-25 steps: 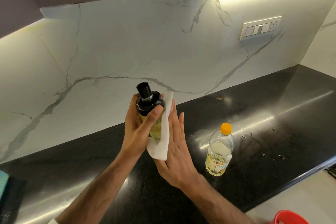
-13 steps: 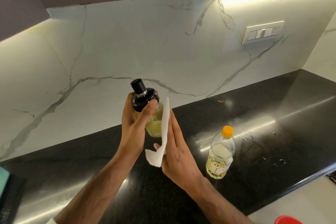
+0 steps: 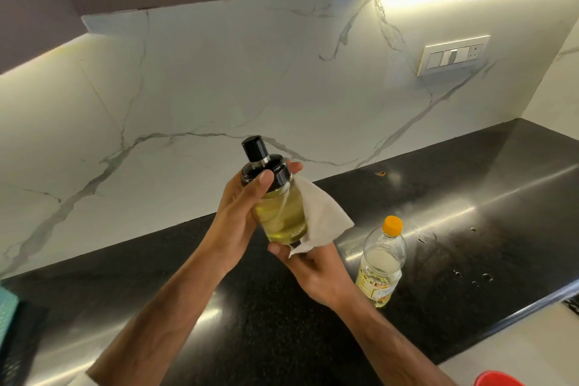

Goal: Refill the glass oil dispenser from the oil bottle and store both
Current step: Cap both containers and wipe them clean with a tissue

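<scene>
We see a glossy black countertop point(image 3: 470, 204) under veined marble, mostly bare. Our left hand point(image 3: 238, 216) wraps the cylindrical glass dispenser point(image 3: 282, 213) aloft; our right hand point(image 3: 316, 266) pinches white tissue point(image 3: 319, 219) against it. The plastic oil bottle point(image 3: 380, 263) stands capped rightward.

Glass dispenser point(image 3: 283, 216) reads "AGARO" (cut off); oil bottle point(image 3: 380, 263) label illegible.
</scene>
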